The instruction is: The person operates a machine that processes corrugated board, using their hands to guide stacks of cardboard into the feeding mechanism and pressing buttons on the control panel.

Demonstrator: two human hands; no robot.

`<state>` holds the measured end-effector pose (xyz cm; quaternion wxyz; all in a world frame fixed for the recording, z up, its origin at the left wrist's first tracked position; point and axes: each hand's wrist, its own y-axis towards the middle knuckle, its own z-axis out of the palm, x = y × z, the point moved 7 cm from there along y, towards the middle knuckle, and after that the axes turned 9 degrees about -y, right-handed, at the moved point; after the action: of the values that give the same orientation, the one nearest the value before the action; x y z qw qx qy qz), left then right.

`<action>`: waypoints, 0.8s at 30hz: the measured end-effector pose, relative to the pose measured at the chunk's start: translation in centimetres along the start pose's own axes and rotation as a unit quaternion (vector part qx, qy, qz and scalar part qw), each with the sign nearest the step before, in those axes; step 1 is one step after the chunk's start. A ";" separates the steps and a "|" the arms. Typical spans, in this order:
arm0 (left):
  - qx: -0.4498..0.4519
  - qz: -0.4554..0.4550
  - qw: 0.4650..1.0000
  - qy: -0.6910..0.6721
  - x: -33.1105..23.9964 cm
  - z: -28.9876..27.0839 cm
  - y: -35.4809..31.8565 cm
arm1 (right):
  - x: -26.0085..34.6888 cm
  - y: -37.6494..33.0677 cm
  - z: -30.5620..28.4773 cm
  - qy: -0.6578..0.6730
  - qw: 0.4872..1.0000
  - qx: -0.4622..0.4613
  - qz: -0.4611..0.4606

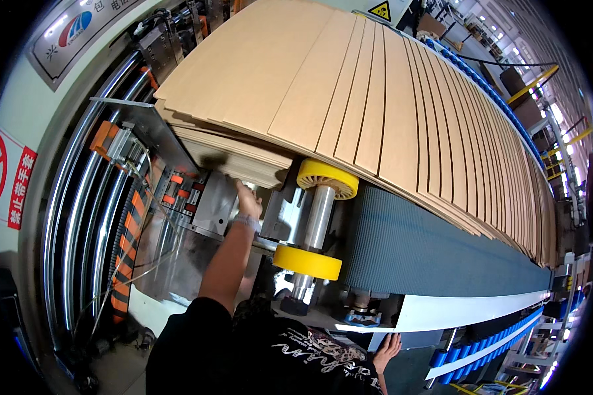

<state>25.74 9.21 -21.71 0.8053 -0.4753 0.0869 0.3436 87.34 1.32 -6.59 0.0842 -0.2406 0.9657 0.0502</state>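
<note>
My left hand (247, 200) reaches forward over the metal plate (216, 203), a band round its wrist. Its fingers stretch toward the front edges of a low stack of cardboard sheets (234, 159), and it grips nothing that I can see; the fingertips show only in part. Above that stack, a long row of overlapping brown cardboard sheets (369, 99) fans away to the right. My right hand (387, 349) lies with fingers extended against the edge of the machine's side panel (412, 340), low on the right, holding nothing.
Two yellow wheels (308, 262) sit on a steel shaft (319, 217) right of my left arm. A grey ribbed conveyor belt (435, 234) runs under the sheets. Steel rollers (79, 217) and an upright metal plate (145, 128) stand left. Blue rollers (487, 345) line the lower right.
</note>
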 end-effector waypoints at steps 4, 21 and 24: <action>0.069 0.065 0.978 -0.184 -1.2 6.4 5.3 | 0.2 -0.3 -0.4 -0.040 0.999 0.017 0.018; 0.038 0.020 0.999 0.012 -3.0 6.8 2.8 | 0.1 -0.4 -0.6 -0.026 1.000 0.001 0.000; 0.113 0.031 0.993 0.010 -3.1 7.9 -1.2 | 0.2 0.0 -0.7 -0.021 1.000 0.006 0.003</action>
<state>22.76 13.90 -15.22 0.8417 -0.3819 0.1477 0.3519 87.01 1.13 -5.90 0.1060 -0.2358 0.9647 0.0497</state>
